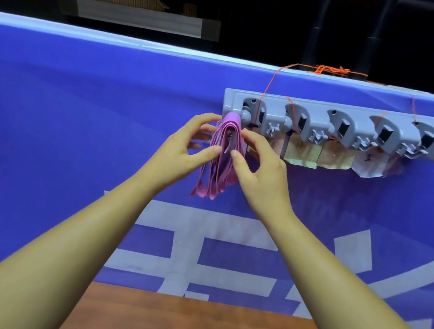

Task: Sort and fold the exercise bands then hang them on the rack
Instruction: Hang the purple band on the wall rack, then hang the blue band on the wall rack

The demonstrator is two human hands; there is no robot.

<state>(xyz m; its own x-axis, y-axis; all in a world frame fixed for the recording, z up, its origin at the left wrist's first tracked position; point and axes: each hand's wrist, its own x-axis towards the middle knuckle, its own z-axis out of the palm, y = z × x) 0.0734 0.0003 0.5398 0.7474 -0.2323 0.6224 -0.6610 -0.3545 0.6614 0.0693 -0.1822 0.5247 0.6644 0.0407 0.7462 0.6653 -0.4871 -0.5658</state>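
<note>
Both hands pinch the folded pink band (219, 170), left hand (184, 147) and right hand (261, 171) on opposite sides, thumbs in front. Its top sits at the left end of the grey rack (344, 122) on the blue banner (76, 113). Paper labels (304, 152) hang beneath the rack; orange string (330, 70) crosses it.

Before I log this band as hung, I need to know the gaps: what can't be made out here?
Head view: whether the pink band is hooked on the rack; band, left hand and right hand cover it.
Head view: writing on the paper labels; blurred, too small.
</note>
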